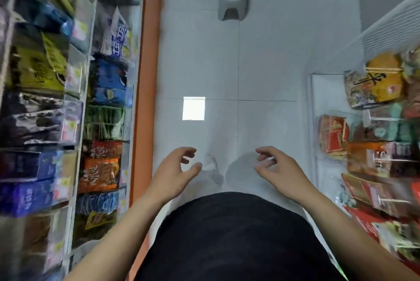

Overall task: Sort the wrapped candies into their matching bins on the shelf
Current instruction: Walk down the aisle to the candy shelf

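**Empty-handed in the aisle, sorting yet to show**

Both hands are hovering out front over the tiled floor [261,64], and neither is carrying anything. The left hand [175,167] is hanging with fingers loosely curled and thumb spread, gripping nothing. The right hand [277,167] is mirroring it, fingers bent and apart, nothing pinched.

The wrapped candies are sitting in the clear bins [73,126] of the shelf at the left: blue packs [109,80] up the row, green packs [104,121] below them, an orange pack [100,173] nearest the left hand. More packets are lying in the display [318,89] at the right. A white stool [231,1] is standing well ahead on the floor.

Progress? The bins are looking well stocked, but no loose candy is showing anywhere, so I am judging this as a moment between picks, with the count left impossible to read.

Orientation: the orange pack is showing its printed face toward the aisle, and its long axis seems to be running along the shelf front, though motion blur is making that uncertain.
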Available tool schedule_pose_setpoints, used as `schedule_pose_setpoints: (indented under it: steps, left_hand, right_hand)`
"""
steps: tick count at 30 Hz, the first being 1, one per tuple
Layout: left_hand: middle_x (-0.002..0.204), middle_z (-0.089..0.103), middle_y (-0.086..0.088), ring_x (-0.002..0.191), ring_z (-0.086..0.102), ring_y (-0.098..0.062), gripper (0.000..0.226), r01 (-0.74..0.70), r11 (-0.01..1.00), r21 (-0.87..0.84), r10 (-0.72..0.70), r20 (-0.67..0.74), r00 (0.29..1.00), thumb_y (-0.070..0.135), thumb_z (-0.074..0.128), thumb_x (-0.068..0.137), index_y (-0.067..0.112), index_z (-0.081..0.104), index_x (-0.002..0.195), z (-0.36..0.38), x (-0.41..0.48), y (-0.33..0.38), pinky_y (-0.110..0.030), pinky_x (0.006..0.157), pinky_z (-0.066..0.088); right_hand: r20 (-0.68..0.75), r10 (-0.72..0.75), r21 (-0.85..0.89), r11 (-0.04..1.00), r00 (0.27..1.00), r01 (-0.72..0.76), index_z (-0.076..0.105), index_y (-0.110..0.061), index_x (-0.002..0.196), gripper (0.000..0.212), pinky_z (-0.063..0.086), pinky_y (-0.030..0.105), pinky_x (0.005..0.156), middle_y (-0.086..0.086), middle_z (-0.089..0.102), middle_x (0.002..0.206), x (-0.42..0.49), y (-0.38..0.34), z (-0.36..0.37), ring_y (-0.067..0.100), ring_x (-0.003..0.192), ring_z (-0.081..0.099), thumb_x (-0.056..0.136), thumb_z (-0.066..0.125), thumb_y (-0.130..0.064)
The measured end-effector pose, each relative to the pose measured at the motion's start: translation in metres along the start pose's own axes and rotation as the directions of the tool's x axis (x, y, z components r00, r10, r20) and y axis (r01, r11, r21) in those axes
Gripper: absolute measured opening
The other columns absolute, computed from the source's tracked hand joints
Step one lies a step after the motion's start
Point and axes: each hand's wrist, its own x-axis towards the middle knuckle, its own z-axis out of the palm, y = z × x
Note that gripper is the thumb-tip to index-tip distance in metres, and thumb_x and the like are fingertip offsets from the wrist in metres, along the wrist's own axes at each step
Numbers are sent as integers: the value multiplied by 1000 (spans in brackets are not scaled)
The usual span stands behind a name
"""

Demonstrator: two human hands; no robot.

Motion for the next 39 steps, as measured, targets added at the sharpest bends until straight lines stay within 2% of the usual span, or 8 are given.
schedule_pose_setpoints:
  steps: [8, 12, 18, 24, 28, 31, 35, 39]
  left_hand:
    - [117, 60, 24, 103, 58, 4, 43, -93, 995, 20, 92, 50, 995, 52, 62, 88, 34, 58, 126, -50, 187, 117, -23, 86, 49]
    - [117, 60, 23, 102, 58, 5, 36, -41, 999, 13, 41, 18, 999, 46, 64, 90, 34, 58, 124, -64, 258, 158, -24, 86, 49]
    - [113, 61, 27, 98, 58, 11, 29, 23, 999, -29, -24, -30, 999, 44, 66, 90, 42, 56, 117, -114, 328, 204, -16, 78, 46]
    - [111, 61, 26, 96, 61, 5, 31, 92, 992, -90, -100, -88, 991, 45, 67, 88, 40, 58, 118, -177, 445, 220, -21, 82, 51]
    - [113, 61, 23, 98, 61, 2, 37, 57, 997, -61, -59, -32, 998, 52, 63, 89, 35, 59, 121, -228, 537, 250, -23, 84, 50]
    - [113, 62, 22, 98, 60, 4, 35, 7, 999, -45, -7, -3, 1000, 46, 65, 91, 33, 60, 122, -265, 605, 290, -24, 84, 50]
    - [111, 63, 22, 96, 60, 7, 26, -34, 996, -88, 35, 7, 999, 41, 66, 92, 35, 60, 117, -297, 693, 350, -21, 81, 49]
    - [111, 64, 20, 97, 61, 2, 23, -21, 992, -122, 22, 1, 1000, 37, 66, 92, 36, 60, 114, -310, 769, 394, -24, 83, 50]
  right_hand:
    - [-72, 93, 15, 996, 993, -92, 56, -37, 127, 42, 48, 20, 82, -21, 60, 112, 128, -31, -100, -6, 93, 59, 87, 70, -34]
    - [-63, 57, 9, 998, 996, -57, 56, -37, 126, 40, 48, 21, 81, -20, 60, 114, 211, -62, -159, -2, 94, 61, 88, 69, -34]
    - [-12, -36, -20, 999, 999, 36, 56, -43, 118, 34, 48, 20, 78, -22, 60, 110, 325, -161, -226, -4, 91, 61, 88, 70, -38]
    - [17, -57, -56, 997, 998, 57, 56, -40, 119, 33, 46, 15, 73, -21, 60, 110, 460, -246, -255, 0, 90, 63, 89, 69, -35]
    - [-11, 13, -42, 999, 1000, -14, 57, -38, 121, 35, 47, 18, 75, -20, 60, 111, 526, -285, -274, -1, 90, 63, 88, 70, -33]
    - [-24, 92, 0, 996, 995, -92, 58, -39, 121, 36, 49, 21, 80, -20, 60, 113, 557, -306, -298, -4, 90, 63, 87, 69, -33]
    - [-81, 123, 48, 992, 989, -119, 57, -43, 115, 34, 45, 16, 75, -20, 62, 111, 603, -328, -339, -7, 86, 62, 86, 71, -33]
    - [-88, 119, 50, 992, 989, -115, 61, -34, 120, 36, 48, 19, 76, -17, 63, 112, 674, -345, -385, -4, 84, 64, 86, 71, -29]
